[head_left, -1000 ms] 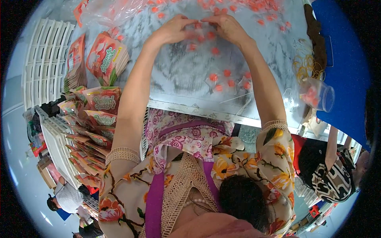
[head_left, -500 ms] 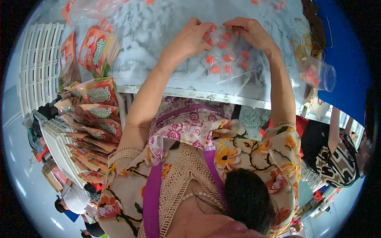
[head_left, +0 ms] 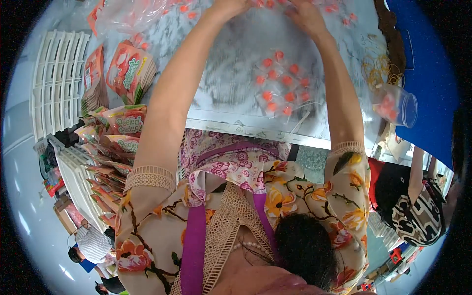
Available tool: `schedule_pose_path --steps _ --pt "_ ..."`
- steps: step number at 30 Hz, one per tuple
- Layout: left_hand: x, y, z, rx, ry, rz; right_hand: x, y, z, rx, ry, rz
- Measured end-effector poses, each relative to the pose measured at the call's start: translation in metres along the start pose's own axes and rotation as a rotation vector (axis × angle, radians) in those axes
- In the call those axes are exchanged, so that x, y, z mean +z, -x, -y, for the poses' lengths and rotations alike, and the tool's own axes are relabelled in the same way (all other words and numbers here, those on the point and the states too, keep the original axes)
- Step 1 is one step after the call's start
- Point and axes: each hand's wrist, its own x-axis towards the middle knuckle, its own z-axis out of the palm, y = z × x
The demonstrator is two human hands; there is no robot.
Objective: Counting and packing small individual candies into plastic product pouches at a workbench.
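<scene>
Both my arms stretch to the far side of the table. My left hand point(head_left: 232, 6) is at the top edge of the picture, its fingertips cut off. Beside several small red pieces in clear wrappers point(head_left: 269, 4) is my right hand point(head_left: 307, 17), fingers bent toward them and blurred; whether either hand grips a piece I cannot tell. Nearer to me, between my forearms, lies a loose cluster of wrapped red candies point(head_left: 287, 79), touched by neither hand. More wrapped pieces point(head_left: 346, 19) lie to the right of my right hand.
On the left are a clear plastic bag point(head_left: 130, 17), stacked red printed pouches point(head_left: 129, 71), upright pouches point(head_left: 123, 119) and white plastic racks point(head_left: 59, 83). To the right lie yellow rubber bands point(head_left: 381, 66) and a tipped clear tub point(head_left: 396, 104) with red pieces. Other people are in the background.
Both hands have moved away from the near candy cluster to the far side of the table. The cluster stays behind, lying a little more gathered. The view has shifted slightly.
</scene>
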Motion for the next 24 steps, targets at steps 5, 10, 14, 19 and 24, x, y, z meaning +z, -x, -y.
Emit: schedule_pose_path --steps 5,10,14,19,24 --pt "-0.012 0.0 0.031 0.809 -0.73 -0.078 0.024 -0.006 0.014 -0.032 -0.015 0.053" --pt "-0.022 0.056 0.008 0.788 -0.581 0.194 0.021 0.024 0.039 0.169 -0.464 0.109" --pt "-0.04 0.081 0.002 0.187 -0.307 0.276 0.017 0.033 0.04 0.33 -0.938 0.254" --pt "-0.058 0.089 0.007 0.157 -0.112 0.217 -0.004 0.032 0.041 0.284 -0.336 0.319" --pt "-0.038 0.09 -0.015 0.171 -0.429 0.189 -0.006 0.042 0.031 0.282 -0.385 0.268"
